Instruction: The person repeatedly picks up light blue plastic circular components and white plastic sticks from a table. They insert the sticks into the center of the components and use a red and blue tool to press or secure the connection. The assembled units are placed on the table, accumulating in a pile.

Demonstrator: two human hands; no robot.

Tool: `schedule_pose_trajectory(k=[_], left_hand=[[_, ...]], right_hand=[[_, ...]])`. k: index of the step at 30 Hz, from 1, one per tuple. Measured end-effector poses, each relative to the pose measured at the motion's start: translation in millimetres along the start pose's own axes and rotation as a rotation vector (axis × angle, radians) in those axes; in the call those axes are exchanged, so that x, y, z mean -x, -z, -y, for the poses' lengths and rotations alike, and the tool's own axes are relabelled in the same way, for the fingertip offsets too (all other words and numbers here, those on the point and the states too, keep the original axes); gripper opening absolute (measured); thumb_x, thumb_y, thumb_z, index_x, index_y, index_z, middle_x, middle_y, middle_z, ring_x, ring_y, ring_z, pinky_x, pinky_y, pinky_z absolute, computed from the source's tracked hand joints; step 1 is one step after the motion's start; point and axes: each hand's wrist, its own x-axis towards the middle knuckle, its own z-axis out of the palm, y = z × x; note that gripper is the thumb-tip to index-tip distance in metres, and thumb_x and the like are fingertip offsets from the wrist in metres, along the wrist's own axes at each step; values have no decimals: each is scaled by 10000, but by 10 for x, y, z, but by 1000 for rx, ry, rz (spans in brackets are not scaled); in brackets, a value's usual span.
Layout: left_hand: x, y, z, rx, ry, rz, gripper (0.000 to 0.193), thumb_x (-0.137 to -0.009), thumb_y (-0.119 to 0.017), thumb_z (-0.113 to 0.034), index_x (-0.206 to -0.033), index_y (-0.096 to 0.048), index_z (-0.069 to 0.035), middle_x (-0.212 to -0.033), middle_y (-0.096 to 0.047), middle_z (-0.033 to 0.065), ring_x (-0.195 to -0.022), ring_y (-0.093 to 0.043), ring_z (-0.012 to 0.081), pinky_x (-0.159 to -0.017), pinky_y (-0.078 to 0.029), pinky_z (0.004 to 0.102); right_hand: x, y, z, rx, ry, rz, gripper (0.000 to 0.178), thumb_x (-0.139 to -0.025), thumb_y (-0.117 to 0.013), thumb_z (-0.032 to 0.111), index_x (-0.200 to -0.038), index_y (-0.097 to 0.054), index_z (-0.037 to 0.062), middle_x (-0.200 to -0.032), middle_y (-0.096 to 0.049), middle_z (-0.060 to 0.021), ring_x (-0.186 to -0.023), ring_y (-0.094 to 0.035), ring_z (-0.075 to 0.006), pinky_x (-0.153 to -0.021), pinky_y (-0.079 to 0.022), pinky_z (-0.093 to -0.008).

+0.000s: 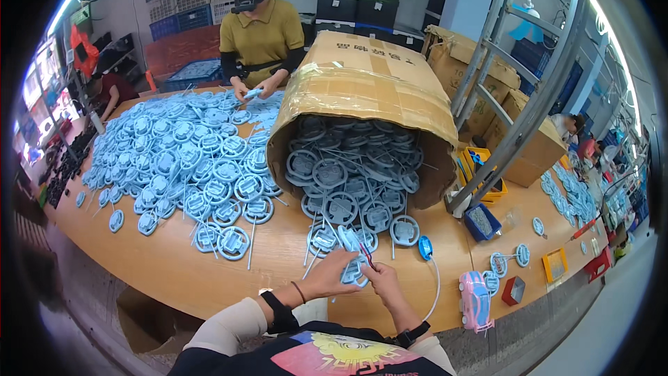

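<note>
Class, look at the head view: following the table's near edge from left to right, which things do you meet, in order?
Heap of blue round parts → the person's left hand → right hand → pink toy car → small red tray → orange tray.

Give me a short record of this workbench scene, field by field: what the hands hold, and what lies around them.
Left hand: grips a light blue round plastic part from the left.
Right hand: pinches the same part from the right, with thin red and dark wires at its fingertips.
Box: big cardboard box tipped on its side, spilling the same blue parts.
Pile: heap of blue parts spread over the wooden table.
Nearby: pink toy car at the table edge.
Other person: co-worker across the table, handling a blue part.
</note>
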Motion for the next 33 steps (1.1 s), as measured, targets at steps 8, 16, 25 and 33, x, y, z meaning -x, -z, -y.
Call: schedule_pose_trajectory(k=[8, 16, 25, 33], left_hand=[[403, 148, 468, -195, 187, -105, 722, -625, -716, -529, -1149, -546, -64, -1233, -391, 277, -1177, -356, 414, -985, -318, 434], [221, 199, 55, 878, 248, 255, 573, -836, -592, -347, -1266, -406, -18, -1212, -479, 161, -1159, -446, 265, -984, -352, 395], [165, 253, 39, 1377, 480, -178, 256, -919, -479, -232, -1097, -519, -51, -939, -602, 17, -809, -600, 108, -745, -511, 281], [221, 316, 124, 1208, 511, -257, 255, -918, -479, -212, -1096, -544, -40, -889, -596, 4, -760, -580, 91, -690, -511, 264]], right_hand=[[201, 516, 296, 179, 207, 101, 186, -783, -639, 190, -796, -628, 5, -654, -531, 43, -589, -441, -42, -526, -349, -207], [373, 463, 870, -11, 289, 19, 193, -838, -596, 195, -819, -586, 3, -665, -483, 44, -623, -402, -38, -545, -339, -208], [232, 58, 438, 108, 418, 98, 273, -873, -566, 208, -1047, -532, 1, -628, -453, 30, -571, -403, -67, -526, -333, -226], [318, 112, 600, 613, 697, 46, 149, -850, -542, 203, -970, -543, 115, -807, -603, -103, -742, -582, -332, -603, -447, -403]])
